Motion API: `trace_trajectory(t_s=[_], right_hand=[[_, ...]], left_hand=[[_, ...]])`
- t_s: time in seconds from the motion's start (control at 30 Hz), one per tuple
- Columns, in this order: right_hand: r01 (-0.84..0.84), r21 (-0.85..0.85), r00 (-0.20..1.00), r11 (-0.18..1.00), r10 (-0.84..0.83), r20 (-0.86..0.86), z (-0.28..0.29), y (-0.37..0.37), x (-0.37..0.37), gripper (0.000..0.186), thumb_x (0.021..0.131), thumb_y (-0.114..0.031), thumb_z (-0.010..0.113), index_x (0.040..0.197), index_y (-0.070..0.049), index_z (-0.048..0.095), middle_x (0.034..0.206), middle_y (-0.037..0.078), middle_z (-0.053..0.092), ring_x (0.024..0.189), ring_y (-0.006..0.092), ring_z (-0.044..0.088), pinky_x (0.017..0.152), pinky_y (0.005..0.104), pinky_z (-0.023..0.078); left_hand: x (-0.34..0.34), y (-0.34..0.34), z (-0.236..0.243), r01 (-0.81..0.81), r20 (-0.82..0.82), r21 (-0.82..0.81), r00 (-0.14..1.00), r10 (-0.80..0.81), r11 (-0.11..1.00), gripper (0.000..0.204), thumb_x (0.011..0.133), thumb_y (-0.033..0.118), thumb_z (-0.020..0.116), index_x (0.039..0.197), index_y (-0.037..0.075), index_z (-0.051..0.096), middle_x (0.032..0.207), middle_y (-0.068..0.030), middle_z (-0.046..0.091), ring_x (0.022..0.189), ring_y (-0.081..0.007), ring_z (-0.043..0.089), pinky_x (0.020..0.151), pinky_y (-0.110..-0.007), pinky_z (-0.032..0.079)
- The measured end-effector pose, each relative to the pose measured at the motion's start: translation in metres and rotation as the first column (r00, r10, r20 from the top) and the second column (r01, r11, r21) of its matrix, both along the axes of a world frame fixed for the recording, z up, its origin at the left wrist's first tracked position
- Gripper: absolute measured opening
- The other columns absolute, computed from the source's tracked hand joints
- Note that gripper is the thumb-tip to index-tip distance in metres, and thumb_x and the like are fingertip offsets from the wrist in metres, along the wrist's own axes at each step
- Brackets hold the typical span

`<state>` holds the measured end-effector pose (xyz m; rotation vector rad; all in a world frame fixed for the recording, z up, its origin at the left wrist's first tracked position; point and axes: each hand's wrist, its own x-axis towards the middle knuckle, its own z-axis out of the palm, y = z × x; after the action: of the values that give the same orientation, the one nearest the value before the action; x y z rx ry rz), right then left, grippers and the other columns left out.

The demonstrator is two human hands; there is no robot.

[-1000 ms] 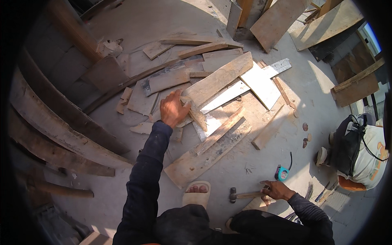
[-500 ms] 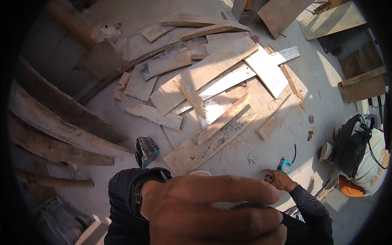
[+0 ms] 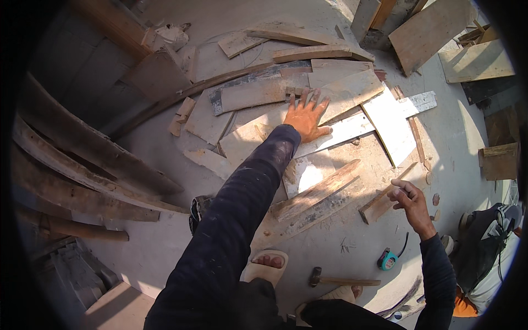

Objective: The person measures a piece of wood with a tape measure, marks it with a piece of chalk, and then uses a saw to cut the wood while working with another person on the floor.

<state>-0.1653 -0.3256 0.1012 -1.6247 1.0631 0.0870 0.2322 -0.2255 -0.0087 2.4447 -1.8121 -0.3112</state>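
Observation:
My left hand [image 3: 307, 116] is spread open over a long plywood board [image 3: 355, 89] among overlapping offcuts, beside a white strip [image 3: 330, 140]. My right hand [image 3: 410, 203], fingers apart and loosely bent with nothing visible in them, hovers at the near end of a short plank [image 3: 372, 210] on the right. A hammer [image 3: 346, 281] lies on the floor near my feet, with a teal tape measure [image 3: 388, 259] above it. A dark crumpled object [image 3: 198, 209], too unclear to name, is partly hidden behind my left forearm. A split wooden piece [image 3: 316, 190] lies below the white strip.
Long curved-looking boards [image 3: 93, 159] stand along the left. Panels [image 3: 423, 30] lean at the upper right. A black and white bag [image 3: 481, 253] sits at the lower right. More short boards [image 3: 498, 162] are at the right edge, and grey rubble or blocks [image 3: 82, 275] at the lower left.
My left hand, earlier on a wood piece, then near the camera, now rests spread farther into the pile. My right hand has left the hammer and moved up toward the boards.

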Motion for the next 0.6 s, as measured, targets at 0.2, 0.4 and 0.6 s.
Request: trace_trajectory(t_s=[0.2,0.4,0.6], right_hand=[[0.087,-0.385,0.996,0.919,-0.084,0.025,-0.009,-0.151,0.106,0.092,0.098,-0.056,0.071,0.162,0.002,0.04,0.151,0.032,0.055,0.142,0.0396,0.056,0.117,0.0468,0.046],[0.226,-0.629,0.969,0.744,-0.238,0.067,-0.034,-0.308,0.228,0.126,0.084,-0.065,0.082,0.165,0.01,0.023,0.166,0.038,0.033,0.157,0.0483,0.035,0.128,0.0489,0.034],[0.498,-0.593,0.843,0.633,-0.513,0.16,-0.039,-0.367,0.316,0.146,0.076,-0.066,0.09,0.169,0.005,0.002,0.166,0.04,0.028,0.15,0.0516,0.042,0.117,0.0574,0.047]], left_hand=[[-0.015,-0.023,-0.033,-0.035,0.103,-0.111,0.994,0.047,0.993,0.081,0.105,0.073,0.042,0.172,0.031,0.025,0.18,-0.0061,0.02,0.166,-0.0326,0.014,0.134,-0.06,0.013],[-0.016,-0.028,-0.029,-0.08,0.042,-0.047,0.996,0.082,0.996,0.08,0.104,0.067,0.053,0.171,0.03,0.03,0.181,-0.0051,0.018,0.165,-0.0342,0.018,0.133,-0.059,0.014],[-0.009,-0.026,-0.03,-0.073,0.04,-0.026,0.996,0.074,0.997,0.077,0.105,0.066,0.053,0.17,0.03,0.033,0.181,-0.0057,0.02,0.164,-0.0351,0.02,0.132,-0.06,0.014]])
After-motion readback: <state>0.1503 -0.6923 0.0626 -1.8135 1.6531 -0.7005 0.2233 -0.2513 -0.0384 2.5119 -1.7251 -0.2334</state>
